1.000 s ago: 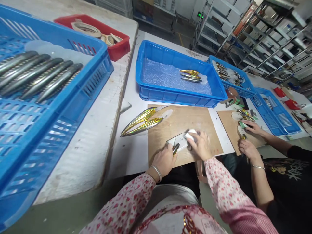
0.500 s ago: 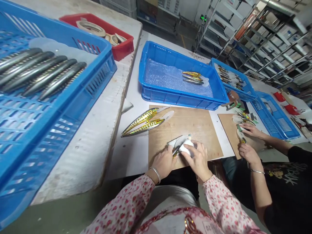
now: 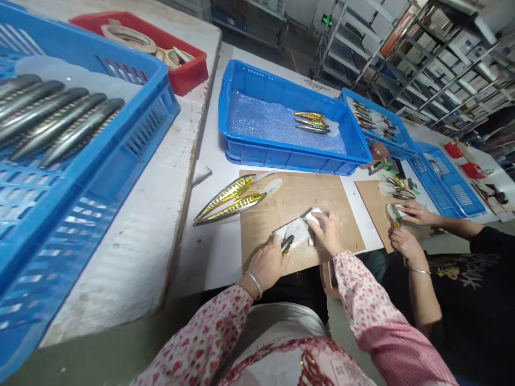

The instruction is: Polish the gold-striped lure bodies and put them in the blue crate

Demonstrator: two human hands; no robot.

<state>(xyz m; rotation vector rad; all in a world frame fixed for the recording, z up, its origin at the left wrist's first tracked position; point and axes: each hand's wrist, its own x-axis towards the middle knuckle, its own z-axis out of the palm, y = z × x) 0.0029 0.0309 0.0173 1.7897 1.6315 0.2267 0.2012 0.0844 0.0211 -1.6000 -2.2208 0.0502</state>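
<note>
My left hand point(image 3: 269, 262) is closed on the tail of a gold fishing lure point(image 3: 287, 244) at the near edge of a brown board point(image 3: 322, 198). The lure's clear lip point(image 3: 293, 231) lies flat on the board. My right hand point(image 3: 330, 231) is closed on a small white pad point(image 3: 314, 216) and presses it against the lip. Two more gold striped lures point(image 3: 230, 198) lie side by side at the board's left edge.
A blue crate point(image 3: 289, 158) behind the board holds three lures on bubble wrap. A big blue crate point(image 3: 120, 155) of grey lures stands on the left, a red tray point(image 3: 189, 75) behind it. On the right, another person's hands point(image 3: 408, 228) work at a second board.
My right hand with the white pad came back along the lip toward my left hand, then moved out to the lip's far end again. My left hand stayed put.
</note>
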